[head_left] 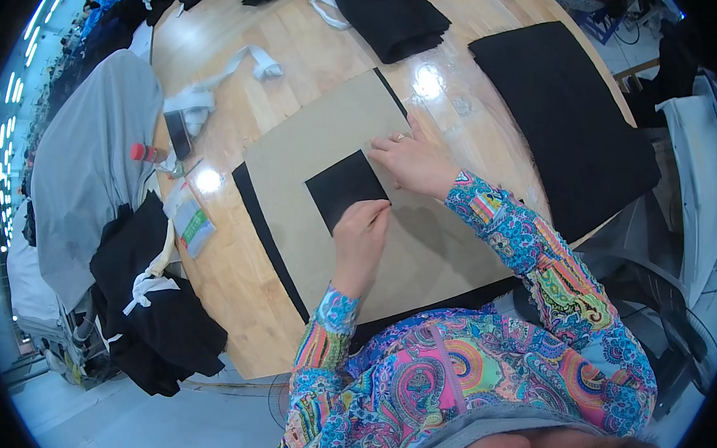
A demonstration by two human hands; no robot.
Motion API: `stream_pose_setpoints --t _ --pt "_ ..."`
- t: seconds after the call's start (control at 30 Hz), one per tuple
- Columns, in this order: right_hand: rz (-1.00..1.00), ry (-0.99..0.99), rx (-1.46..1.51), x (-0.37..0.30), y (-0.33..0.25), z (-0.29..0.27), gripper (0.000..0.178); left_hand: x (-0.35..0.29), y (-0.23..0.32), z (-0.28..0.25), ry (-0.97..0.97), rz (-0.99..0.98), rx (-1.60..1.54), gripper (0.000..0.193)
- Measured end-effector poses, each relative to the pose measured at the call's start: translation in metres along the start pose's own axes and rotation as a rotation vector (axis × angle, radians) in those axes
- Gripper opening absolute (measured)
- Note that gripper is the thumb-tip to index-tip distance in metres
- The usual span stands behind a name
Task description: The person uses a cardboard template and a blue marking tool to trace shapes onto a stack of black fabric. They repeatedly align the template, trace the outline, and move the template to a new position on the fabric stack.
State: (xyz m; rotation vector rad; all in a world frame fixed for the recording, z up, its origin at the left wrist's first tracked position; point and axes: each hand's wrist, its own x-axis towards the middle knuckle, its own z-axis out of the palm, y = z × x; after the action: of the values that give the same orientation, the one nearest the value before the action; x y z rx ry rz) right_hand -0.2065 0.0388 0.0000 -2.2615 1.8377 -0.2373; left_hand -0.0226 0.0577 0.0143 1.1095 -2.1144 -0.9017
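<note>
Left hand: our left hand (361,236) lies flat just below the centre of the frame, fingers stretched out and loose, fingertips pressing on the lower right edge of the small black square; it grasps nothing.
Right hand: our right hand (410,162) rests right of the centre, palm down and unclenched, a ring on one finger, fingertips at the square's upper right corner; it too presses and does not grip.
Black square: the small black fabric square (346,188) sits near the middle of the frame, flat on the cardboard template and turned a little out of line with the template's edges.
Cardboard template: the tan cardboard template (393,246) covers a larger black fabric sheet (258,222), which shows as a dark strip along the template's left and lower edges.
Table: the wooden table (240,297) carries it all; the sheet's near edge hangs toward us at the lower middle.
Doing the step well: we judge that the square wants both hands flat and spread, so that it stays smooth and does not creep on the slick cardboard, with even pressure at opposite corners and no lifting of an edge.
Around us: a black fabric panel (570,121) lies at the upper right, well apart; a folded black cloth (391,12) sits at the top; white strips (226,76) curl at the upper left; a bundle of black pieces (155,318) hangs off the left side, under grey cloth (88,167).
</note>
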Motion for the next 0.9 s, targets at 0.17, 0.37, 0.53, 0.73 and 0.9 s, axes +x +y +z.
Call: stream_pose_setpoints --t 0.17,0.37,0.53,0.73,0.9 --pt "0.014 -0.013 0.019 -0.008 0.004 -0.008 0.051 -0.023 -0.011 -0.06 0.266 -0.392 -0.093 0.017" --pt "0.003 -0.08 -0.009 -0.003 -0.001 -0.007 0.065 -0.076 -0.07 -0.086 0.257 -0.369 0.288 0.024" --pt "0.027 -0.128 0.021 -0.006 0.002 -0.015 0.071 -0.073 -0.072 -0.09 0.287 -0.426 0.205 0.027" --pt "0.023 -0.17 0.003 -0.003 -0.001 -0.019 0.072 -0.071 -0.074 -0.104 0.341 -0.59 -0.085 0.019" --pt "0.09 -0.151 0.078 -0.004 0.0 -0.017 0.074 -0.071 -0.059 -0.106 0.482 -0.419 -0.374 0.021"
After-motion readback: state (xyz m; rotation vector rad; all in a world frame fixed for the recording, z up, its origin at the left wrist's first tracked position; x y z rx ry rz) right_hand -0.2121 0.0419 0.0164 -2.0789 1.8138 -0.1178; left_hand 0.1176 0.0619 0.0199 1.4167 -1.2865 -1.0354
